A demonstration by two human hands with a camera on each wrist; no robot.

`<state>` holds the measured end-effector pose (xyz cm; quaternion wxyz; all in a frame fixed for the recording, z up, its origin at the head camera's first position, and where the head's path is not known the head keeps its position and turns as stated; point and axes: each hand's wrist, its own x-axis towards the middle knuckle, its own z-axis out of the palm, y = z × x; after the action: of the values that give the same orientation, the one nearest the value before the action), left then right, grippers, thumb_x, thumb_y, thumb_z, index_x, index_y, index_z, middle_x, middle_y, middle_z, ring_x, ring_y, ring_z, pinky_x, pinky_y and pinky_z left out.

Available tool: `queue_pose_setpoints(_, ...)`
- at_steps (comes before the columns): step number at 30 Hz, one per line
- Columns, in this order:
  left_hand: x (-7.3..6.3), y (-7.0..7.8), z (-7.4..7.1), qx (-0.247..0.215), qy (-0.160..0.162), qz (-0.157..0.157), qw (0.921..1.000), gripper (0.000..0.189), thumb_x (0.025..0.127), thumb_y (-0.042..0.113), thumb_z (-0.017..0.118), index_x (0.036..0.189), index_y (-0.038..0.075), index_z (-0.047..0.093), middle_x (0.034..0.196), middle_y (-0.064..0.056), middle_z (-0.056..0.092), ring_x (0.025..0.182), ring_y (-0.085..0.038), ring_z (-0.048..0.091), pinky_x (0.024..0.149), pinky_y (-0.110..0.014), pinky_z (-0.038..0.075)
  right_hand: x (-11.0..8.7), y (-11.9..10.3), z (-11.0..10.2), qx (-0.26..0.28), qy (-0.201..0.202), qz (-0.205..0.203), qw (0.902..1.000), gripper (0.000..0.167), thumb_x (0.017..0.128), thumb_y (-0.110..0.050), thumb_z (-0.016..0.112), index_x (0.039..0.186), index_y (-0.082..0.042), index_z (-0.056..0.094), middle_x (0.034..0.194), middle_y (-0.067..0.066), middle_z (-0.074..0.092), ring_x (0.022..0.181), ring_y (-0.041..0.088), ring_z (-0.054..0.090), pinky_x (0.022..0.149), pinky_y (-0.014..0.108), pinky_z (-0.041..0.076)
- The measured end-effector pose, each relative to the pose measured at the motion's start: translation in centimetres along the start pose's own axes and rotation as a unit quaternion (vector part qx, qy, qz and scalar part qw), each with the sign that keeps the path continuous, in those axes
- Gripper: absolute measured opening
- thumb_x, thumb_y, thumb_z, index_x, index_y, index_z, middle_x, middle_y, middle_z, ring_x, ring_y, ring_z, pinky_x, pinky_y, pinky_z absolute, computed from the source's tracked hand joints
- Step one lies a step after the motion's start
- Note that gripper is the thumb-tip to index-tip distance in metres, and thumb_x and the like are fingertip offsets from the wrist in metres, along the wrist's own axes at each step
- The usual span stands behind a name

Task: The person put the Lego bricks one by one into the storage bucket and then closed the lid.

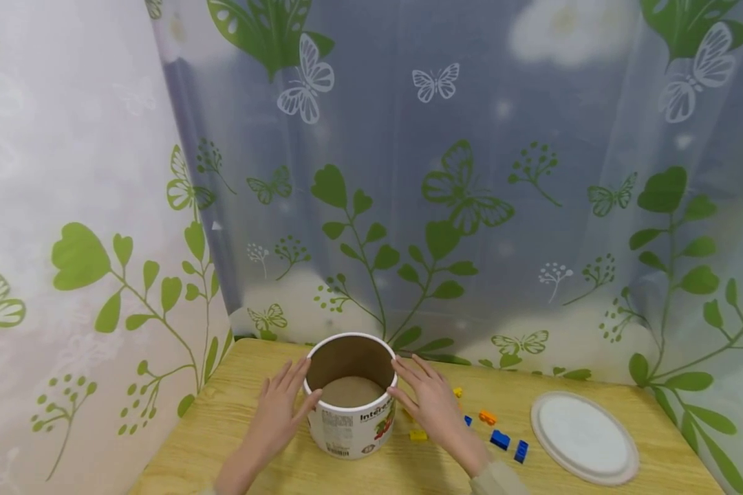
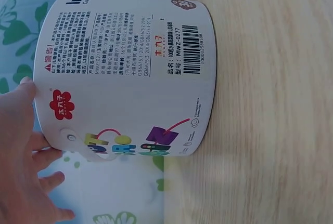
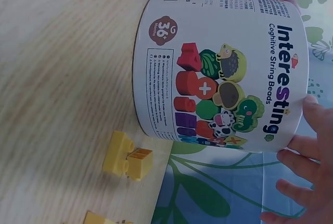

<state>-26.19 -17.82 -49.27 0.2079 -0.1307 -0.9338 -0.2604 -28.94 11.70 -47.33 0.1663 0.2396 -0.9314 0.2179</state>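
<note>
The tub (image 1: pixel 347 434) has smooth, printed card-like walls with a faint sheen, a matt brown cardboard-like inside, and a smooth white plastic rim (image 1: pixel 354 334). Its handle (image 2: pixel 99 155) is white plastic too. The desk (image 1: pixel 201 433) shows pale wood grain, smooth and low in gloss. Near its right edge, the lid (image 1: pixel 585 436) looks like semi-matt plastic, though its finish is hard to judge. The yellow block (image 3: pixel 118 153) is smooth moulded plastic. Behind the far edge, the curtain (image 1: pixel 396 130) is a thin printed sheet, softly shiny.
</note>
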Motion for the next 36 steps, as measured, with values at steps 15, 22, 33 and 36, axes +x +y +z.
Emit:
queue_pose_setpoints(15,-1.8,2.0,0.1,-0.007,0.004,0.015,0.9999,0.064,0.100,0.040,0.062,0.152,0.005,0.047,0.156,-0.011,0.045,0.146,-0.041,0.034,0.112,-0.074,0.021,-3.1,0.0,-1.3,0.008,0.015,0.025,0.9995,0.055,0.096,-0.043,0.068,0.142,-0.015,0.062,0.146,0.002,0.059,0.141,0.037,0.045,0.101,0.073,0.040)
queue_pose_setpoints(22,-2.9,2.6,-0.1,-0.001,0.007,0.015,0.9999,0.066,0.099,0.044,0.062,0.151,0.006,0.048,0.155,-0.009,0.048,0.146,-0.040,0.035,0.112,-0.073,0.023,-4.3,-0.4,-1.8,0.013,-0.001,0.036,0.9993,0.055,0.096,-0.045,0.067,0.143,-0.017,0.061,0.146,0.001,0.058,0.142,0.035,0.044,0.100,0.071,0.042)
queue_pose_setpoints(33,-4.1,3.3,-0.2,0.015,0.013,0.024,0.9995,0.064,0.099,0.044,0.063,0.151,0.008,0.050,0.154,-0.007,0.050,0.145,-0.037,0.038,0.112,-0.072,0.025,-5.7,-0.7,-2.4,0.013,0.004,0.029,0.9995,0.054,0.095,-0.046,0.066,0.140,-0.016,0.064,0.143,0.000,0.061,0.140,0.035,0.046,0.100,0.068,0.044)
queue_pose_setpoints(36,-4.3,3.4,-0.2,0.026,0.012,0.023,0.9993,0.064,0.099,0.045,0.063,0.151,0.009,0.051,0.153,-0.006,0.051,0.145,-0.036,0.039,0.111,-0.072,0.027,-6.0,-0.8,-2.6,0.013,0.004,0.029,0.9995,0.054,0.095,-0.045,0.068,0.140,-0.016,0.064,0.142,0.000,0.061,0.140,0.034,0.047,0.099,0.069,0.044)
